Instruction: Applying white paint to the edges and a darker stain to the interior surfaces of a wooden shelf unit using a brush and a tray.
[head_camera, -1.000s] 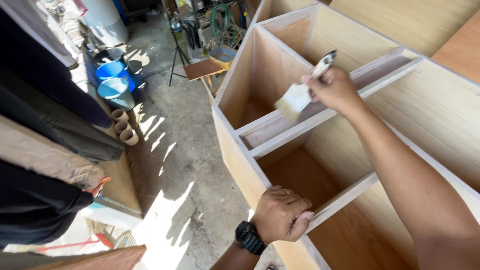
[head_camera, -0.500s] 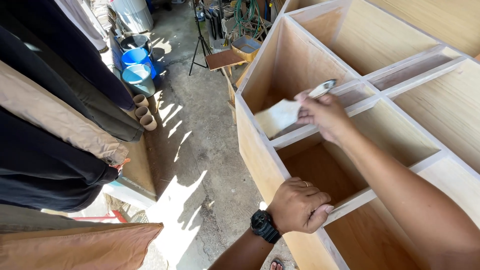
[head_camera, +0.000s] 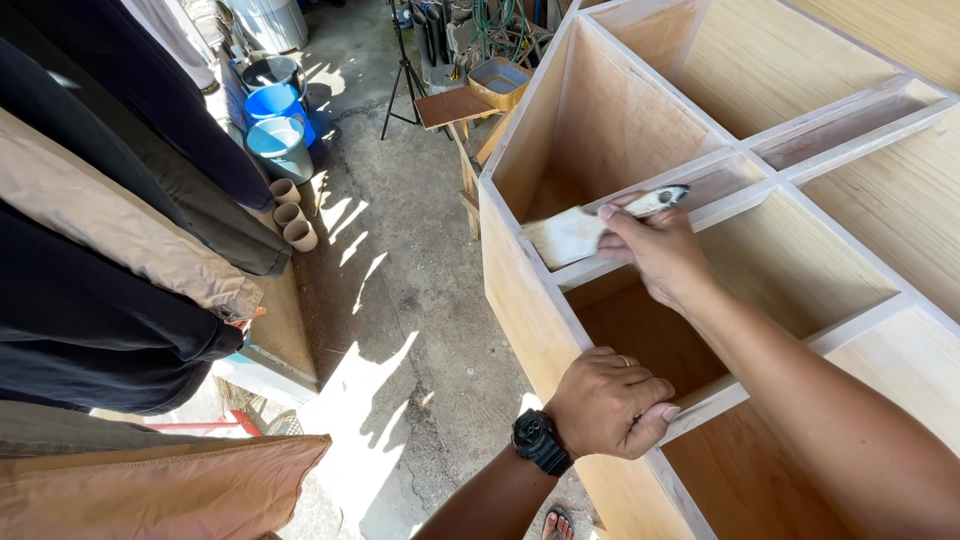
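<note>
Sunlit concrete floor (head_camera: 400, 300) lies beside a plywood cabinet (head_camera: 520, 300); right hand (head_camera: 655, 250) grips a wide paintbrush (head_camera: 575, 232), bristles on the divider edge (head_camera: 600, 268); left hand (head_camera: 610, 400) clasps the cabinet's rim. Coating appears in hand; next stroke calls for steady travel along that edge.

Concrete floor (head_camera: 400, 300), grey, cracked, with sun patches toward the near side. On it at right: a plywood cabinet (head_camera: 530, 310) with open compartments, lying on its back. Far left on the floor: blue buckets (head_camera: 275, 105) and a pale blue tub (head_camera: 280, 145), with three short brown pipe pieces (head_camera: 292, 215) just near of them. Far centre: a black tripod (head_camera: 405, 70) beside a low wooden stool (head_camera: 455, 105).
</note>
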